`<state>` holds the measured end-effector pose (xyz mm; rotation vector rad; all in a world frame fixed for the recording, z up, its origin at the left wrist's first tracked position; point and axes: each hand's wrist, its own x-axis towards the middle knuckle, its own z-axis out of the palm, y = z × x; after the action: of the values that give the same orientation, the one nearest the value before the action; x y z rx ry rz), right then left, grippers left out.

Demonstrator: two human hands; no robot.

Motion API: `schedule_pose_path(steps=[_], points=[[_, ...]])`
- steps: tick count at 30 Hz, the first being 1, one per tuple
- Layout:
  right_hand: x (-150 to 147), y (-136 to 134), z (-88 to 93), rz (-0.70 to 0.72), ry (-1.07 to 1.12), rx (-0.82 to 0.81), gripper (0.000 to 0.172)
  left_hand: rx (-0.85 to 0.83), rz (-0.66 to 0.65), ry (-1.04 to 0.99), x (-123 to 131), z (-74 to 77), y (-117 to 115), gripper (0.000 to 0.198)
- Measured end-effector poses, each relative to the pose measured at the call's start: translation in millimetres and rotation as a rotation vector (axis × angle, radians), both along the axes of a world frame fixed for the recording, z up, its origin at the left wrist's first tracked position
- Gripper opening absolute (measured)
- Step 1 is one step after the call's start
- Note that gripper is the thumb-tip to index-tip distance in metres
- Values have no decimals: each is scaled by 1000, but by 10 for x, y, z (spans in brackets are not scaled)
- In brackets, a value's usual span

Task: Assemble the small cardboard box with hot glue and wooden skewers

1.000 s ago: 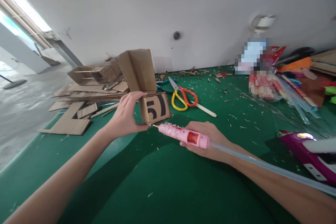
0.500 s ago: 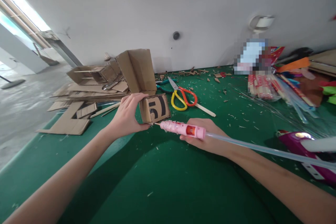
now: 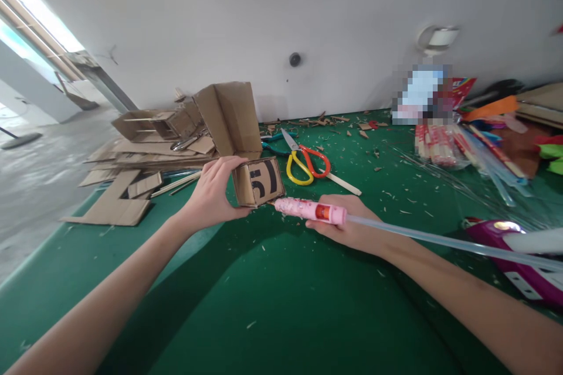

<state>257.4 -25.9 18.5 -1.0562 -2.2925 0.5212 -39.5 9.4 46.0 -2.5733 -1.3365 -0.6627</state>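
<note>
My left hand (image 3: 214, 192) grips a small open cardboard box (image 3: 265, 183) by its left side, thumb below and fingers above. Black print shows on the inside of the box. My right hand (image 3: 347, 225) is closed around a pink hot glue gun (image 3: 303, 210), its handle hidden behind the barrel and fingers. The nozzle is at the lower right edge of the box. A long clear glue stick (image 3: 422, 235) runs out of the gun's back end toward the right. Just beyond the box lie scissors (image 3: 303, 161) with one yellow and one orange handle.
Cardboard pieces (image 3: 118, 199) and a bent cardboard panel (image 3: 233, 117) stand or lie at the left. A flat wooden stick (image 3: 341, 182) touches the scissors. Wrapped sticks (image 3: 435, 143) and a purple device (image 3: 505, 246) are at the right. Scraps litter the green table (image 3: 264, 304).
My right hand has shifted the glue gun slightly right and up, so its nozzle has slid along the box's lower edge toward the right corner. My left hand and the box have barely moved.
</note>
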Motion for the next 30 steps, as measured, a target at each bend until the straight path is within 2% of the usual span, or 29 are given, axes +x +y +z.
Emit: schedule_pose_path(steps=[14, 24, 30], points=[[54, 44, -86, -57, -10, 3, 40, -13, 8, -7, -12, -13, 17, 81], [130, 127, -99, -72, -16, 57, 34, -47, 48, -26, -31, 6, 8, 81], [62, 27, -35, 13, 57, 108, 26, -24, 31, -1, -12, -17, 18, 83]])
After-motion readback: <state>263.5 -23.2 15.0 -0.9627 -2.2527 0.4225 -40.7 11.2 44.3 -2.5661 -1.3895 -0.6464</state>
